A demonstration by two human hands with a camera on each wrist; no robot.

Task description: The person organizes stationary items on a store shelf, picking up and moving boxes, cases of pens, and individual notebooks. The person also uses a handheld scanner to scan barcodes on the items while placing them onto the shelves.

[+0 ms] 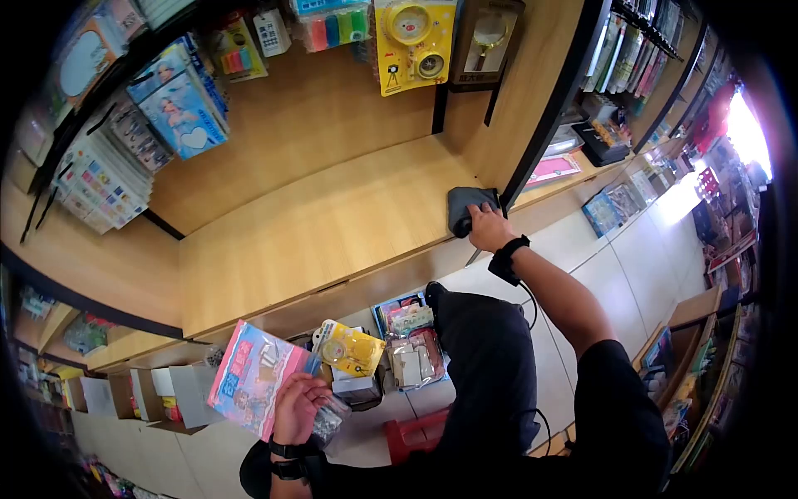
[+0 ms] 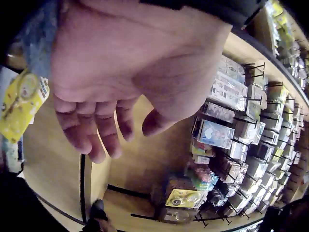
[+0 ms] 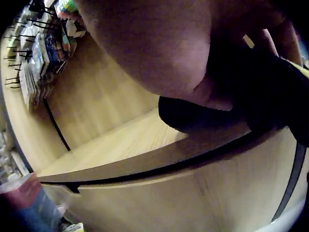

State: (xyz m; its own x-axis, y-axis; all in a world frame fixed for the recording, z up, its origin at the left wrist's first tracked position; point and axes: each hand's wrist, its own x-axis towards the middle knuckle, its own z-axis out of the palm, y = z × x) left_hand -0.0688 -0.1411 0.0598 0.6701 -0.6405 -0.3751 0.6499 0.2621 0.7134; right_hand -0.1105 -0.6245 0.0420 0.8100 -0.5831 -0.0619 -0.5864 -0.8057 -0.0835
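"What was the biggest thing there?"

"The wooden display unit (image 1: 316, 208), with packaged goods hanging from its hooks above a wide shelf board."

"And the containers?"

"Open cardboard boxes (image 1: 199, 399) stood on the floor at the left, with small red and yellow items inside one. Nearer the person, a pink-and-blue packet (image 1: 253, 374) lay slanted, and beside it a yellow blister pack (image 1: 353, 349) held a round piece under clear plastic."

"How was the left hand (image 1: 299, 405)?"

"Free and fairly wide, fingers loosely bent. It overlapped the packet's edge from above; I couldn't tell whether they touched."

"The right hand (image 1: 489, 226)?"

"Narrow, its fingers and thumb bent around a dark gray cloth (image 1: 460, 208). The cloth sat bunched on the shelf board's right end, by the upright panel."
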